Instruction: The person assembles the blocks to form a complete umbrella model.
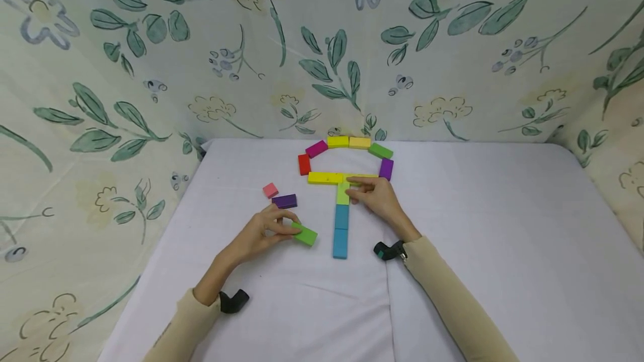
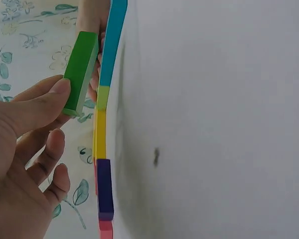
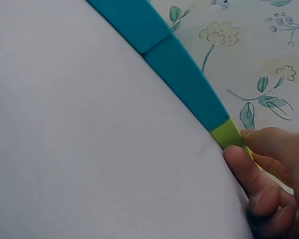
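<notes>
Between thumb and fingers, my left hand pinches a green block, held slightly above the cloth in the left wrist view. My right hand pinches the lime-green block at the top of a straight stem. Two blue blocks continue that stem toward me. Across its far end lies a row of yellow blocks, its right part partly hidden by my right fingers. Above the row, an arch runs from a red block through magenta, yellow and green to a purple block.
A dark purple block and a small pink block lie loose beyond my left hand. White cloth covers the table. A flowered curtain hangs behind the far edge, close to the arch.
</notes>
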{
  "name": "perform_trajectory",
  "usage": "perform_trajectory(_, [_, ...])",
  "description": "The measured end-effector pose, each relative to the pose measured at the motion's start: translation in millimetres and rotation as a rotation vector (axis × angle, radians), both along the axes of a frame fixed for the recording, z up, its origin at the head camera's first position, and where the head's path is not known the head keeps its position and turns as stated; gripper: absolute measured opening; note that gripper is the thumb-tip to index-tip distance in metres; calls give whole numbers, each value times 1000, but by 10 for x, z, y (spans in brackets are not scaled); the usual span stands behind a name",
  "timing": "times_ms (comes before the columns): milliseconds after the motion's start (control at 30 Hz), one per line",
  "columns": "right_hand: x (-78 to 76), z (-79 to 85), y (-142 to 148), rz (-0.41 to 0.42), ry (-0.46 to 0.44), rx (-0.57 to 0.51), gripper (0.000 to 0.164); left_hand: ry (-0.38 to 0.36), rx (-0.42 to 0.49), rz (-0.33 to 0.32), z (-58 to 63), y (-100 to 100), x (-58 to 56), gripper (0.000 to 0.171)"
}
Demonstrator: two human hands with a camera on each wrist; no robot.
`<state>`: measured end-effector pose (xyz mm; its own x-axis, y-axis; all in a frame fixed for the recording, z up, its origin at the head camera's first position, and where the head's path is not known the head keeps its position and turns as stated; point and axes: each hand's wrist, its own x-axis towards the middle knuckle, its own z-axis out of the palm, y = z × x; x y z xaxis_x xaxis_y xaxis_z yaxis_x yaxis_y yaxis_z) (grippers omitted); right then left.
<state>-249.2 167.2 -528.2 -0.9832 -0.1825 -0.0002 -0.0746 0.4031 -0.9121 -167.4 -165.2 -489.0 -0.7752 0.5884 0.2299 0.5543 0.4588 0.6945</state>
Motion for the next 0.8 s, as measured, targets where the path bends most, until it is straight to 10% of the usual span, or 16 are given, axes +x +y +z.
perform_trajectory(333, [13, -20, 8, -1, -14, -8, 35, -15, -58, -136, -110, 243, 290, 23])
perform_trajectory(800, [-3, -13, -2, -6, -5, -6, 34, 77, -175, -165, -58, 386, 330, 21])
